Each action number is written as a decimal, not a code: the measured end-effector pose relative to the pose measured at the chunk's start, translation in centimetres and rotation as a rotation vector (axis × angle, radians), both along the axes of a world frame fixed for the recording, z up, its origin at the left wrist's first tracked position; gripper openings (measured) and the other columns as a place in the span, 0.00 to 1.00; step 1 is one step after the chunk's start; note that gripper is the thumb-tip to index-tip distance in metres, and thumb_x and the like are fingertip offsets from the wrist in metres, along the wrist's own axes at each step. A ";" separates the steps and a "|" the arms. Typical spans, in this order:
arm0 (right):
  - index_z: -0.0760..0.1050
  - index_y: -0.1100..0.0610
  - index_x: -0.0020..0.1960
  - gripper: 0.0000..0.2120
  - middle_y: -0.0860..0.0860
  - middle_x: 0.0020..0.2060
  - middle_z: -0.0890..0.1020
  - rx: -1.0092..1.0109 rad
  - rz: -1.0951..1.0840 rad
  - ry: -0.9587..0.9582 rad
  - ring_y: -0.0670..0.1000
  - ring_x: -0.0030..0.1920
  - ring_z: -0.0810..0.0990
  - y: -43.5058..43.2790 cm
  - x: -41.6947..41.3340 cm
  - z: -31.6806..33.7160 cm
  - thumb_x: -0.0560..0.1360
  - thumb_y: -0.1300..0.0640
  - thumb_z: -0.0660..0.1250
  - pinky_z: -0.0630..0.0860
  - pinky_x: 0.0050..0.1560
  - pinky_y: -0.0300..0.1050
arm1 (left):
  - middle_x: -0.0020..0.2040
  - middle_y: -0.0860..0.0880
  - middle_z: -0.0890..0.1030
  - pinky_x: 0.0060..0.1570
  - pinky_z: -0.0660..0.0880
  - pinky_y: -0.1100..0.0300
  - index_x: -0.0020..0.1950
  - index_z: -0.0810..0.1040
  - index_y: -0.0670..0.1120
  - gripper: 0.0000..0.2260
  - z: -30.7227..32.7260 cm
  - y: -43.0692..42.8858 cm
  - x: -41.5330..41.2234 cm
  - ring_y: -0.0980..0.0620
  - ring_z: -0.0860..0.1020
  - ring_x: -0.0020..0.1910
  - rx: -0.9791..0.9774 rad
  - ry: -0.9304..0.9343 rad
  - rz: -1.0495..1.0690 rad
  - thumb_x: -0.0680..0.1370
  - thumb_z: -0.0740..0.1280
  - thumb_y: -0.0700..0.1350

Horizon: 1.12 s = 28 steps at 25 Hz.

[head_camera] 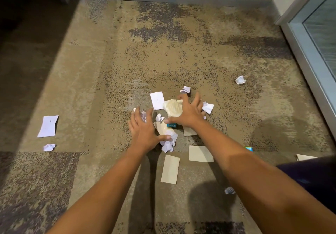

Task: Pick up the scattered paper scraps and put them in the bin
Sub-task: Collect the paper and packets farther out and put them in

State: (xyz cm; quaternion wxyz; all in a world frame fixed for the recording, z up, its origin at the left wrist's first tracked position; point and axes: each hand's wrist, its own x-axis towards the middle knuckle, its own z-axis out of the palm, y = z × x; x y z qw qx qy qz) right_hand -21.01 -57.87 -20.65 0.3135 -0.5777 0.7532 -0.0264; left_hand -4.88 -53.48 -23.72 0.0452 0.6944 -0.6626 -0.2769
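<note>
Paper pile (172,107): my left hand (141,130) and right hand (187,114) flank it, fingers (149,114) spread, empty.
Risk: loose scraps (208,107) may slip between my palms.

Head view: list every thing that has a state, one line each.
Left hand, open, fingers spread over central pile.
Right hand, open, fingers spread over beige wad.
White sheet, flat on carpet, apart at left.
White ball, crumpled, apart at right.
Beige slip, flat, untouched.

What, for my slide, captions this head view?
Left hand and right hand spread over crumpled white and tan paper scraps on mottled carpet.
</note>
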 end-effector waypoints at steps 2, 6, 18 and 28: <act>0.46 0.35 0.73 0.57 0.53 0.74 0.32 0.121 0.109 -0.011 0.66 0.74 0.36 -0.9 0.3 -0.3 0.55 0.37 0.79 0.49 0.66 0.76 | 0.75 0.41 0.30 0.70 0.40 0.35 0.76 0.41 0.56 0.58 -0.3 -0.3 0.0 0.35 0.33 0.74 0.052 -0.052 -0.023 0.57 0.72 0.70; 0.48 0.33 0.72 0.56 0.50 0.76 0.37 0.219 0.379 0.079 0.65 0.74 0.36 -0.5 0.9 -1.2 0.55 0.38 0.79 0.47 0.65 0.78 | 0.74 0.38 0.30 0.71 0.38 0.34 0.76 0.35 0.56 0.63 -0.5 -0.6 -0.3 0.35 0.32 0.73 0.187 0.005 -0.091 0.55 0.73 0.71; 0.70 0.45 0.60 0.18 0.49 0.69 0.65 -0.202 0.230 0.306 0.57 0.67 0.62 8.2 -3.8 -2.8 0.73 0.53 0.70 0.61 0.64 0.56 | 0.75 0.41 0.31 0.69 0.40 0.31 0.74 0.29 0.54 0.64 -0.6 6.1 -3.5 0.36 0.32 0.74 0.185 -0.241 -0.412 0.57 0.72 0.71; 0.56 0.35 0.68 0.45 0.48 0.74 0.52 0.070 0.286 0.323 0.59 0.70 0.55 14.9 -4.5 -1.5 0.57 0.28 0.70 0.61 0.61 0.61 | 0.76 0.44 0.51 0.63 0.64 0.47 0.72 0.54 0.58 0.34 0.0 8.7 -2.8 0.40 0.57 0.71 0.008 -0.269 -0.396 0.72 0.69 0.55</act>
